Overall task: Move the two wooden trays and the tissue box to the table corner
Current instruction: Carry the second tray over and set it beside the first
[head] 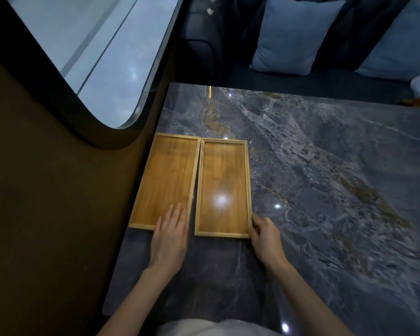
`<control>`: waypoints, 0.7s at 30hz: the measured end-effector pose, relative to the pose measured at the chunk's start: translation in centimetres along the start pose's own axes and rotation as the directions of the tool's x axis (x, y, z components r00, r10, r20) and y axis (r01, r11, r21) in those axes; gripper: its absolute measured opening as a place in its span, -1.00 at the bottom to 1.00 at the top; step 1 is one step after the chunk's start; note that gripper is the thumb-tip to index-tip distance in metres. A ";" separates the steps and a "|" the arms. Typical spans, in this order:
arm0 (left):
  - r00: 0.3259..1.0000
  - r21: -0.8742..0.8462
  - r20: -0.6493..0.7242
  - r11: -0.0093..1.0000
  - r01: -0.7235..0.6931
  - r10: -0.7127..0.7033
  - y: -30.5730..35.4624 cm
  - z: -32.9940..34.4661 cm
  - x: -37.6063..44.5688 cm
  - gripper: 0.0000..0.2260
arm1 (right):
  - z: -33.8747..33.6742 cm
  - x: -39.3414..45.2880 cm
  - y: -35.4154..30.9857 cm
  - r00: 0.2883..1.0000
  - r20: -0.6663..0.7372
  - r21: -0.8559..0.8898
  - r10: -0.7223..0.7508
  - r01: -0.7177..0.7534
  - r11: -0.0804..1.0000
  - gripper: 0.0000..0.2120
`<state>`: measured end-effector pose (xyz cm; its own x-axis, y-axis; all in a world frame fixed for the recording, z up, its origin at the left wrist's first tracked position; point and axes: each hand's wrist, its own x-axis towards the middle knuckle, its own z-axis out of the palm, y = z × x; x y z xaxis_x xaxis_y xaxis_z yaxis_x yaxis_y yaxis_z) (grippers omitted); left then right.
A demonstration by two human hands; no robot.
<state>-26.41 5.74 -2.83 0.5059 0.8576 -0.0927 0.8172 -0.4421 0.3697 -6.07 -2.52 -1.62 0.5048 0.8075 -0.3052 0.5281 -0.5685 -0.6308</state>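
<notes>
At the near edge of the dark marble tabletop (325,190), two bare forearms reach forward from the bottom of view. Left hand (170,236) lies flat, fingers spread, palm down over the near right corner of the left wooden tray (165,175); grip released, nothing grasped, fingertips resting on the tray floor. Right hand (264,236) is curled at the near right corner of the right wooden tray (223,180), thumb and fingers pinching the rim; grip grasping that tray. Both trays are empty, flat on the tabletop, long sides running away from the person, side by side with a thin gap that narrows toward the far end. Left tray sits along the tabletop's left edge, beside the brown wall. Tissue box not seen. Farther left, a rounded window (87,52). Beyond the far tabletop edge, a dark sofa (204,49) with two pale blue cushions (294,35).
</notes>
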 end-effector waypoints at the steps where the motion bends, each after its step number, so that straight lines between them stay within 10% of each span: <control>1: 1.000 0.039 0.017 0.999 -0.005 0.005 -0.5 0.3 -0.3 -0.51 | 0.0 -0.1 -0.1 1.000 0.004 0.006 0.004 -0.004 1.000 -0.79; 21: 0.996 0.137 0.073 0.989 -0.061 0.051 -1.8 1.0 -0.8 -0.43 | 1.2 -0.6 -0.6 1.000 0.002 0.016 -0.013 0.013 1.000 -0.75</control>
<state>-28.02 5.63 -4.32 0.5659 0.8122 -0.1413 0.8150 -0.5252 0.2449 -7.51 -2.45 -1.87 0.4961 0.8154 -0.2984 0.5239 -0.5552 -0.6460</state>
